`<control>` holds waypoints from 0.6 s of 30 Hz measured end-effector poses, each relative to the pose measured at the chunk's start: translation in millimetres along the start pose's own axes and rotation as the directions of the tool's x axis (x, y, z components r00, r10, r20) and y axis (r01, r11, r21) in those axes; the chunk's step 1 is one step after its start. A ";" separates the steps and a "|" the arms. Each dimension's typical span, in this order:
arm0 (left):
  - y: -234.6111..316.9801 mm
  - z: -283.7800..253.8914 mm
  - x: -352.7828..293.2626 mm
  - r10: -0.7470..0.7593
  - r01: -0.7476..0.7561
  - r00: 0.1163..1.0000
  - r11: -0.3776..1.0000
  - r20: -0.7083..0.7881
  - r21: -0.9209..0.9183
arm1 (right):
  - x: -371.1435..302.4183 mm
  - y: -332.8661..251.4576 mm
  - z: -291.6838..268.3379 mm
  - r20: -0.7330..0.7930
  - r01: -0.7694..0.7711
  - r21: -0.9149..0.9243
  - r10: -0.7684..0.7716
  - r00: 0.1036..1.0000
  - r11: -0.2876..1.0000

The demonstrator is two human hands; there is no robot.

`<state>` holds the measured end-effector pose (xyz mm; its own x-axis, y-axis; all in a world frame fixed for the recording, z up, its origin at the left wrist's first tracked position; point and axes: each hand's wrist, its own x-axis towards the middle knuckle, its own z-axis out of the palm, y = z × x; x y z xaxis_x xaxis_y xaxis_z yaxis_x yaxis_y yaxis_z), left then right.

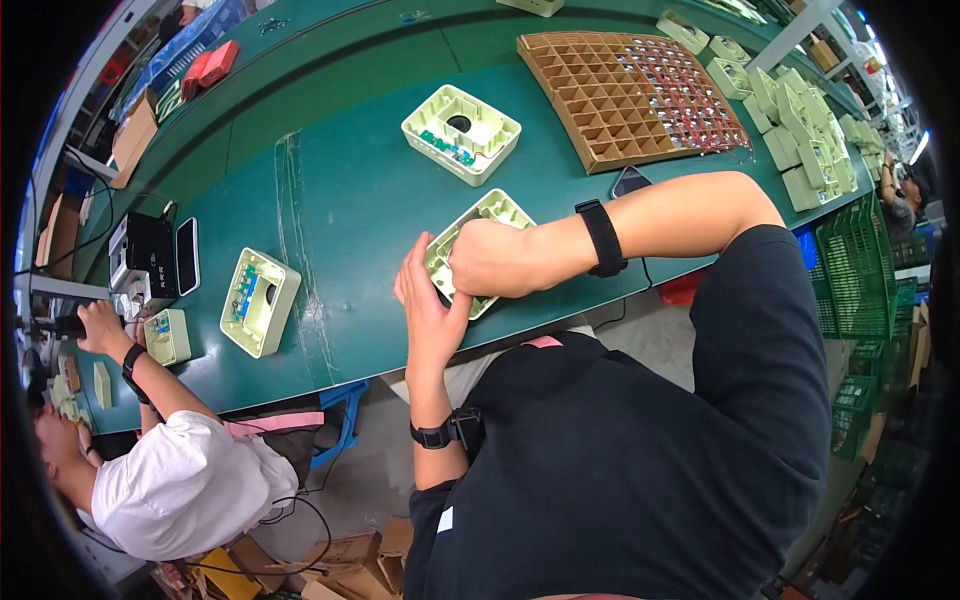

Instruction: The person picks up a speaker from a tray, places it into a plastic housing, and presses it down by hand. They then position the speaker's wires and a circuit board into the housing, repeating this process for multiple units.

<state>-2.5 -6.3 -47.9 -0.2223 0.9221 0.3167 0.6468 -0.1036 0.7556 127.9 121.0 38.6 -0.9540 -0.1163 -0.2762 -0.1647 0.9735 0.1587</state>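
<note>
The case (507, 207) sits near the front edge of the counter (350, 210), left hand (430, 305) clasped on its side; right hand (492, 258) curls over it, its hold hidden from me.

The right hand (492, 260), curled over the pale green case (500, 207), hides part of its inside and its own fingertips. At twelve o'clock the edge cuts off a second case (532, 6); at one, the parts (682, 88) in the cardboard tray (585, 98) are too small to tell.
</note>
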 end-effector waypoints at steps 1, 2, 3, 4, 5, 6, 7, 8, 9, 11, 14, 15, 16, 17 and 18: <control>0.3 -3.0 -2.5 0.001 -0.001 1.000 1.000 -0.002 0.003 | 0.9 -0.8 -0.4 -0.003 0.001 -0.002 -0.001 1.000 1.000; 0.9 -6.0 -3.3 -0.011 0.011 1.000 0.997 -0.004 -0.074 | 0.7 0.8 -1.3 -0.017 -0.020 0.019 0.021 1.000 1.000; 2.1 -9.6 -5.2 -0.023 0.022 1.000 0.988 -0.003 -0.150 | -0.3 2.1 -2.1 -0.031 -0.042 0.041 0.043 0.999 0.998; 3.7 -10.6 -5.2 -0.029 0.030 1.000 0.973 0.008 -0.229 | -4.5 4.7 -1.1 -0.042 -0.073 0.067 0.076 0.996 0.995; 4.0 -14.1 -5.5 -0.018 0.021 1.000 0.972 0.016 -0.234 | -9.6 10.0 1.3 -0.039 -0.088 0.067 0.090 0.995 0.994; 2.4 -21.0 -5.7 0.018 -0.008 0.998 0.991 0.068 -0.134 | -16.0 17.8 5.4 -0.089 -0.086 0.144 0.099 0.991 0.986; 1.3 -30.2 -7.3 0.045 -0.041 0.992 0.999 0.120 -0.032 | -22.9 23.9 8.1 -0.140 -0.074 0.219 0.106 0.984 0.973; 1.4 -37.4 -7.8 0.069 -0.082 0.982 0.994 0.176 0.067 | -31.5 26.1 12.1 -0.189 -0.062 0.294 0.122 0.974 0.954; 5.2 -43.8 -7.7 0.079 -0.091 0.979 0.994 0.185 0.056 | -44.7 21.8 11.1 -0.181 -0.079 0.296 0.137 0.974 0.952; 10.5 -59.6 -2.6 -0.008 -0.032 0.972 0.986 0.234 0.165 | -78.3 5.0 7.5 -0.387 -0.199 0.520 0.437 0.812 0.831; 9.5 -78.6 -6.9 -0.051 0.008 0.984 0.971 0.173 0.239 | -132.1 -33.2 17.8 -0.460 -0.460 0.633 0.781 0.422 0.622; 7.3 -78.0 1.0 -0.045 0.003 0.984 0.971 0.172 0.238 | -145.4 -43.4 24.2 -0.501 -0.572 0.615 0.829 0.249 0.543; 6.5 -77.2 7.0 -0.113 0.076 0.984 0.967 0.141 0.245 | -158.8 -55.2 31.8 -0.502 -0.575 0.616 0.830 0.242 0.539; 5.5 -76.1 10.9 -0.186 0.154 0.976 0.956 0.111 0.250 | -170.8 -67.2 41.1 -0.424 -0.703 0.616 0.902 0.082 0.354; 4.2 -75.8 15.5 -0.259 0.232 0.963 0.939 0.077 0.254 | -179.5 -74.2 48.7 -0.354 -0.788 0.597 0.931 -0.091 0.150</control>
<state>-58.5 -20.7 3.6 -0.3252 0.9434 0.0656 0.7414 0.2113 0.6370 323.6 79.2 30.2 -0.1551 0.8473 0.5080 0.8769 0.3549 -0.3243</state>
